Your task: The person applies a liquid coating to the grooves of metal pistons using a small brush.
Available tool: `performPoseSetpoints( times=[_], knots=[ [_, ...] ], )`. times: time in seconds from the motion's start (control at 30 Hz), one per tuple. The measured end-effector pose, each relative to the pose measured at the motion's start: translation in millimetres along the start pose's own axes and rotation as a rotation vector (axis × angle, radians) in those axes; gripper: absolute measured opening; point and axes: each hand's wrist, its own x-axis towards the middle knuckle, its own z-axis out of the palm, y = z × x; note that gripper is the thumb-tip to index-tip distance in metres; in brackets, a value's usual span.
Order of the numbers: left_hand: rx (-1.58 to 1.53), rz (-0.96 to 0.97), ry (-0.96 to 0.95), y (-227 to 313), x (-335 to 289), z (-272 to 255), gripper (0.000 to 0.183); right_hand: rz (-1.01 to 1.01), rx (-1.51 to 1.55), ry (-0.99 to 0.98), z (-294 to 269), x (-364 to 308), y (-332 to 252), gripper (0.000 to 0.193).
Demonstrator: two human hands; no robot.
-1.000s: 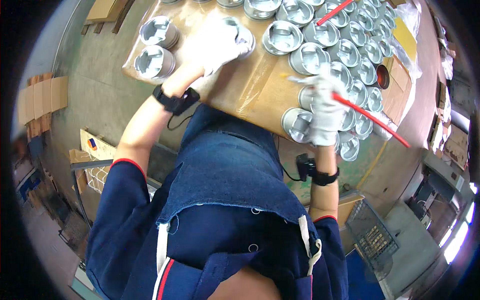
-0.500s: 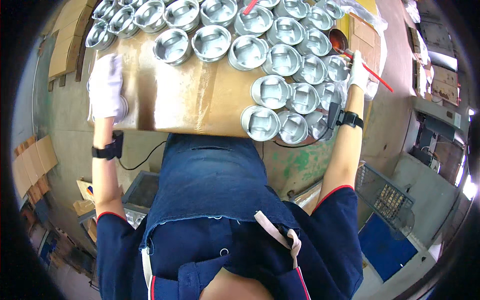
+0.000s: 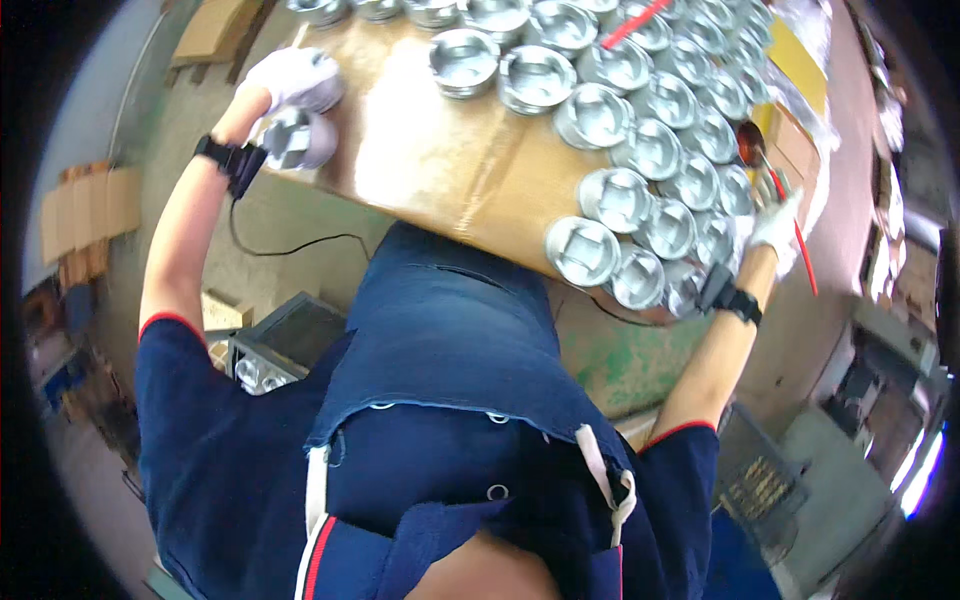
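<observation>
My left hand [image 3: 285, 76], in a white glove, is closed around a silvery metal piston [image 3: 324, 94] at the table's left edge. Just nearer to me, another piston [image 3: 298, 138] sits by the front left corner. At the right, my gloved right hand [image 3: 774, 220] grips a thin red-handled stick [image 3: 804, 250]; its far end reaches toward a small dark cup [image 3: 750, 143] with a reddish-brown inside. Whether the stick's tip carries a brush I cannot tell. Rows of similar pistons [image 3: 585, 250] stand beside my right hand and across the far side.
The pistons stand on a brown cardboard-covered table [image 3: 420, 170]. A red strip [image 3: 635, 24] lies over the far pistons. Clear plastic and a yellow sheet [image 3: 797, 70] line the right edge. A grey bin [image 3: 290, 335] is below left; cardboard boxes [image 3: 95, 212] stand farther left.
The view has turned, shifting the table up and right. My left hand has moved off the near piston to the one beyond it. My right hand still holds the red stick near the cup.
</observation>
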Motion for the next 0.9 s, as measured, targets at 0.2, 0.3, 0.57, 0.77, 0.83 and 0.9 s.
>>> performPoseSetpoints(
  times=[0.2,0.3,0.57,0.77,0.83,0.9],
  knots=[
    [-1.324,0.117,0.055,32.1,-51.8,6.0,0.038,-0.093,0.024,-0.074,73.1,-98.5,-41.6,0.069],
    [-1.997,0.367,0.158,78.8,-68.5,47.3,0.040,-0.107,-0.085,-0.078,133.7,-161.0,-46.9,0.057],
    [-1.457,0.025,0.177,149.5,-135.1,87.0,0.027,-0.678,-0.068,-0.590,231.7,-296.0,-30.9,0.026],
    [-1.774,-0.056,0.015,148.5,-153.9,85.7,0.011,-0.286,-0.015,-0.539,241.2,-288.6,-7.8,0.036],
    [-1.623,-0.075,0.024,144.3,-153.1,80.4,0.033,-0.139,-0.112,-0.483,239.3,-279.2,-5.5,0.036],
    [-1.564,-0.081,0.069,139.5,-150.9,69.8,0.048,-0.118,-0.021,-0.568,243.9,-269.9,-5.9,0.036]
  ],
)
